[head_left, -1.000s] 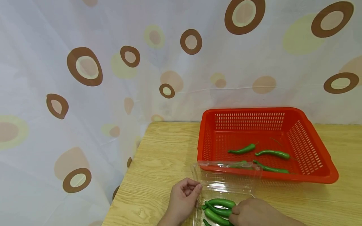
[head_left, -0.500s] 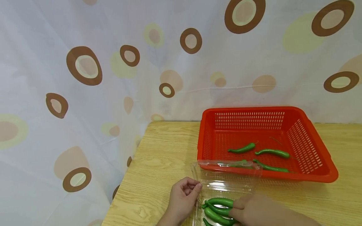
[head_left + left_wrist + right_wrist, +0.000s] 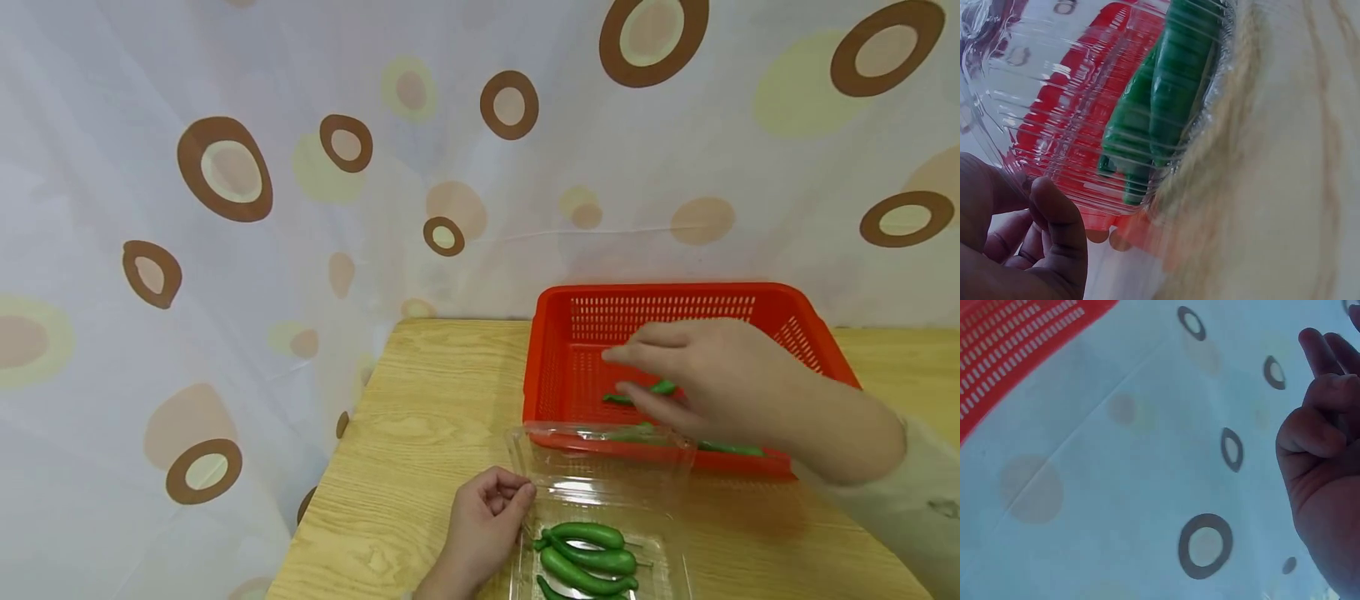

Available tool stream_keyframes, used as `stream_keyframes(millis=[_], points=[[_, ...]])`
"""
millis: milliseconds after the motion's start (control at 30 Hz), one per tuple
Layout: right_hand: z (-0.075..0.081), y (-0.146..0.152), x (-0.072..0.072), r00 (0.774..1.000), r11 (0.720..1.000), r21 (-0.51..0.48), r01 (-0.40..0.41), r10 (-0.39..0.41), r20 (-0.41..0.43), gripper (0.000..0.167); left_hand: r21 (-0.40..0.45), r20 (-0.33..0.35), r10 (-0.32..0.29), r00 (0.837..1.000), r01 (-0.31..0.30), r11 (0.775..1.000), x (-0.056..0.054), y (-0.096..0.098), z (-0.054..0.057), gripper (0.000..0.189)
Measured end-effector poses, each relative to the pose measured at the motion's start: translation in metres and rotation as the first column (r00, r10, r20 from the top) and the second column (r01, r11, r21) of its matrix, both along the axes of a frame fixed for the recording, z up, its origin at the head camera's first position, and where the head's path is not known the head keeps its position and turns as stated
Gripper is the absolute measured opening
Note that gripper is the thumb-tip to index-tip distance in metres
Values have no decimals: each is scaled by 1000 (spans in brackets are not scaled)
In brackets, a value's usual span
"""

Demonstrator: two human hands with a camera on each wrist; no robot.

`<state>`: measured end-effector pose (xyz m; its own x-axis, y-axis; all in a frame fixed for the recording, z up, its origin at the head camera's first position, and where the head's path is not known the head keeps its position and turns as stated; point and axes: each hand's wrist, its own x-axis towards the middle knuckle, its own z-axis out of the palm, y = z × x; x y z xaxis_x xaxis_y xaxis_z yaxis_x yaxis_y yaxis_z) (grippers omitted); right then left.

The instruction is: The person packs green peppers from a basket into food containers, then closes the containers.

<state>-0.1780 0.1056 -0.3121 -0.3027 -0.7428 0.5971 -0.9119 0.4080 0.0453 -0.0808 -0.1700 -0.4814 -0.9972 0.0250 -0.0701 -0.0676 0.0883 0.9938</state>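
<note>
My left hand [image 3: 486, 523] pinches the left edge of a clear plastic clamshell box [image 3: 678, 575] between thumb and fingers; the left wrist view shows the same pinch on the ribbed wall. Several green chili peppers [image 3: 588, 557] lie side by side in the box's base, stems mostly to the right. Its raised lid [image 3: 600, 475] leans by the front of a red plastic basket [image 3: 531, 392]. Over this basket hovers my right hand [image 3: 705, 375], fingers stretched and spread from the thumb, holding nothing. Below it a chili pepper [image 3: 663, 387] shows partly; others there are hidden by the hand.
The box and basket stand on a wood-grain table [image 3: 420, 408]. Behind and to the left hangs a white curtain [image 3: 315, 275] printed with brown rings. The basket's slotted wall [image 3: 1019, 344] appears at the corner of the right wrist view.
My right hand has let go of the peppers in the box and moved up and right over the red basket. The left hand keeps its pinch on the box edge.
</note>
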Motion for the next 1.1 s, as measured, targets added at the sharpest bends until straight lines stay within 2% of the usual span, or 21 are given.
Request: stream_keyframes(millis=[100, 167, 233, 333, 433, 533, 600, 633, 700, 867, 1100], points=[[-2, -5, -31, 978, 980, 138, 143, -161, 132, 32, -15, 5, 6, 1000, -6, 1000, -1, -1, -1, 14], [-7, -8, -50, 948, 955, 225, 193, -241, 208, 36, -14, 5, 5, 1000, -5, 1000, -1, 0, -1, 14], [-15, -7, -68, 923, 925, 309, 222, -302, 240, 36, -13, 7, 3, 1000, -3, 1000, -1, 1, -2, 15], [-31, -4, -87, 888, 871, 426, 243, -377, 265, 38, -6, 11, 0, 1000, 0, 1000, 0, 3, -4, 15], [-47, 4, -99, 836, 809, 540, 234, -451, 314, 43, -11, 12, -1, 1000, 1, 1000, 1, 4, -4, 15], [-62, 12, -107, 784, 776, 603, 183, -486, 387, 43, -13, 10, -2, 1000, 2, 1000, 1, 4, -2, 15], [-72, 17, -110, 755, 767, 625, 146, -494, 431, 42, -10, 9, -4, 1000, 4, 1000, 1, 4, -1, 15], [-77, 19, -111, 745, 768, 628, 128, -492, 450, 40, -9, 9, -4, 1000, 4, 1000, 2, 3, -1, 15], [-84, 22, -111, 711, 771, 630, 96, -496, 498, 39, -4, 9, -3, 1000, 3, 1000, 3, 2, 0, 15], [-91, 25, -111, 656, 780, 624, 41, -492, 573, 37, 11, 17, -1, 1000, 1, 1000, 6, 2, 1, 15], [-93, 26, -110, 671, 776, 630, 24, -479, 565, 24, 1, 4, -10, 1000, 10, 1000, 6, 2, 1, 16]])
